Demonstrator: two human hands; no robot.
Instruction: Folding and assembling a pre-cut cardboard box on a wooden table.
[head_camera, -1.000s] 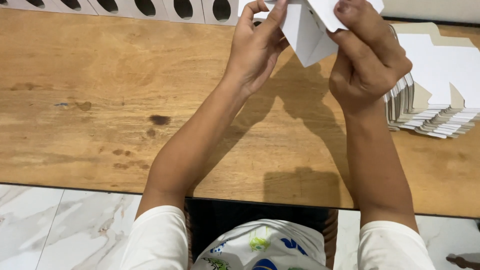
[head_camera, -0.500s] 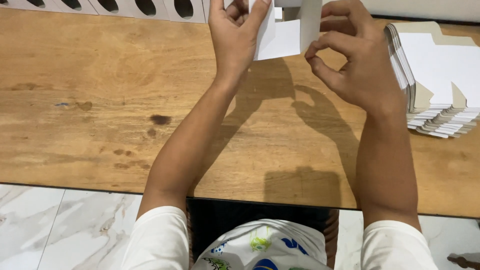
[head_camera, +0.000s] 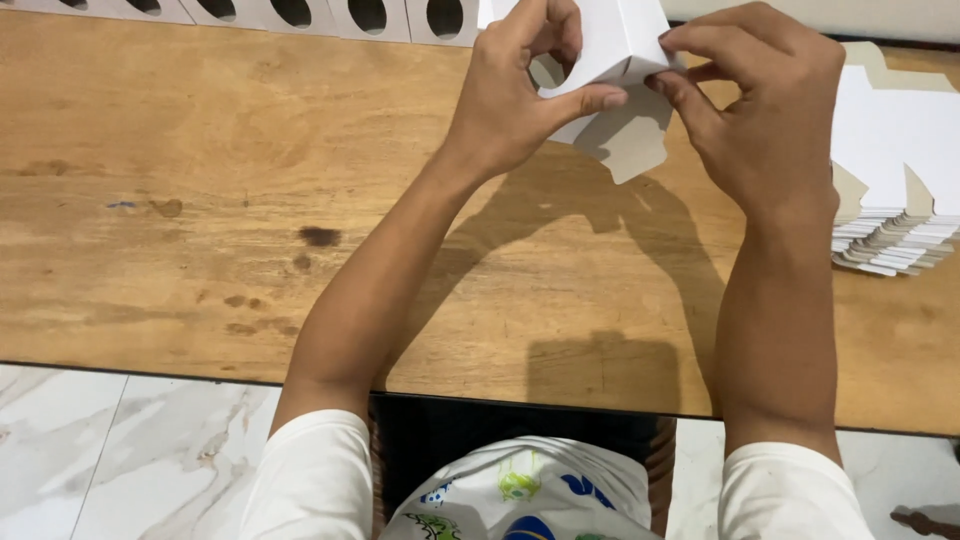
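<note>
Holding the white box (head_camera: 620, 60) above the wooden table (head_camera: 200, 200), the left hand (head_camera: 520, 90) and right hand (head_camera: 760, 120) pinch it closer together than before, a flap now hanging beneath. Flat blanks (head_camera: 900, 170) sit stacked right; marble floor (head_camera: 100, 450) below.

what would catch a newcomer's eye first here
Both hands, left hand and right hand, pinch a white card box above the far edge of the wooden table. At the right edge lies a stack of flat white cards; a row of white pieces with oval holes lines the far side.
</note>
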